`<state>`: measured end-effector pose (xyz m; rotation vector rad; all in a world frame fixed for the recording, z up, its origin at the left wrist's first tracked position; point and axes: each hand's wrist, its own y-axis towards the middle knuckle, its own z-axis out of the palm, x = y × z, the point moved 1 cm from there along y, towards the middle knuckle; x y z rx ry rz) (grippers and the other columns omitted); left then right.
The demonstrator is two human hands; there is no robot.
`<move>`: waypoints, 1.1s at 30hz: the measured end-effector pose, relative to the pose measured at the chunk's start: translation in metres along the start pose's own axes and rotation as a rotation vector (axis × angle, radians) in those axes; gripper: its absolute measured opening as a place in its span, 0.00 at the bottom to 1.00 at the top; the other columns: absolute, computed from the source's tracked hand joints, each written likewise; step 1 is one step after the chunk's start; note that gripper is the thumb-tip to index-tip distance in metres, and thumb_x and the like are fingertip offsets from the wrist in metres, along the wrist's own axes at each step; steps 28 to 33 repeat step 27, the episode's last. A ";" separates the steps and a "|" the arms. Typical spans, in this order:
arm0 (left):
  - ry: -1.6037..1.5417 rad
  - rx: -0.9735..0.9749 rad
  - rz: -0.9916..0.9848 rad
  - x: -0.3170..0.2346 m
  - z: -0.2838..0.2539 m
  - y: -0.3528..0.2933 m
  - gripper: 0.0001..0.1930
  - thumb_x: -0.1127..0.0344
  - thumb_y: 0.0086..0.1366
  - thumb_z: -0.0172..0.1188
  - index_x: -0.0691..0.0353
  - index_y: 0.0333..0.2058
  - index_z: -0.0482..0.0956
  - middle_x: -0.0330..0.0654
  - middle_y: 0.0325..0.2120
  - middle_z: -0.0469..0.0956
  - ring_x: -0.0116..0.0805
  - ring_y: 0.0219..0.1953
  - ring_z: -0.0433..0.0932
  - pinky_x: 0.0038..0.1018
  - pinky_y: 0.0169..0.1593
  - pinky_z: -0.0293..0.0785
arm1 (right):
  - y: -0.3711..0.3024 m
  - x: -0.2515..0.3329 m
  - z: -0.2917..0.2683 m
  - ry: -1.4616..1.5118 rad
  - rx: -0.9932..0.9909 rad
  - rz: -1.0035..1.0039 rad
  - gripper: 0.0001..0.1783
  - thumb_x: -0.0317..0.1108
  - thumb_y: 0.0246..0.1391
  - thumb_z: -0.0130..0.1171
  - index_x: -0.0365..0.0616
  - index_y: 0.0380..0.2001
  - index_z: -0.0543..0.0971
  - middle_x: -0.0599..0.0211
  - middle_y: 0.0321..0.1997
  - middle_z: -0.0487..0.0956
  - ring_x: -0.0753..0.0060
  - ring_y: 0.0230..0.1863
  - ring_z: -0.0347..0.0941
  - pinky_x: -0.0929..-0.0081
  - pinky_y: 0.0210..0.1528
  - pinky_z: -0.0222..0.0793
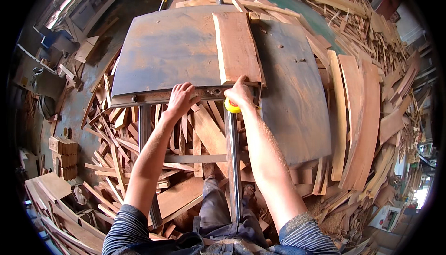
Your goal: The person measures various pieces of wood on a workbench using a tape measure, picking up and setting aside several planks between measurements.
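Note:
A reddish-brown wooden board lies lengthwise on a dusty grey metal machine table, its left side pale and uneven. My right hand is at the board's near end, thumb and fingers closed on a yellow tape measure just below the table's edge. One knuckle touches the board's end. To the left, my left hand curls its fingers over the table's front edge rail, with the thumb apart. Sawdust covers my forearms.
A second grey table plate extends to the right. Two metal rails run toward me between my legs. Heaped offcuts fill the floor underneath. Long planks lean at right, and stacked blocks stand at left.

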<state>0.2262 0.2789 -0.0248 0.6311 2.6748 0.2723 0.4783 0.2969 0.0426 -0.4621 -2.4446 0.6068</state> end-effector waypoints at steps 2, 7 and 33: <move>0.011 -0.029 -0.117 -0.011 0.000 -0.001 0.24 0.51 0.65 0.64 0.64 0.50 0.78 0.49 0.50 0.79 0.48 0.57 0.73 0.43 0.63 0.63 | -0.009 0.003 0.001 -0.022 0.004 0.001 0.60 0.41 0.46 0.61 0.37 0.76 0.39 0.34 0.60 0.75 0.44 0.60 0.76 0.57 0.63 0.71; -0.040 0.047 -0.174 -0.022 0.005 -0.032 0.22 0.57 0.67 0.61 0.64 0.54 0.74 0.50 0.48 0.80 0.48 0.54 0.76 0.44 0.61 0.65 | -0.037 -0.026 0.014 -0.111 -0.064 -0.086 0.56 0.36 0.47 0.56 0.31 0.74 0.41 0.35 0.42 0.82 0.45 0.44 0.83 0.56 0.47 0.78; -0.086 0.096 -0.252 -0.153 -0.025 -0.257 0.13 0.56 0.64 0.65 0.59 0.39 0.80 0.46 0.36 0.84 0.48 0.43 0.80 0.44 0.53 0.70 | -0.236 -0.312 0.088 0.977 0.157 0.087 0.30 0.41 0.56 0.65 0.45 0.61 0.77 0.51 0.56 0.82 0.53 0.47 0.83 0.67 0.52 0.77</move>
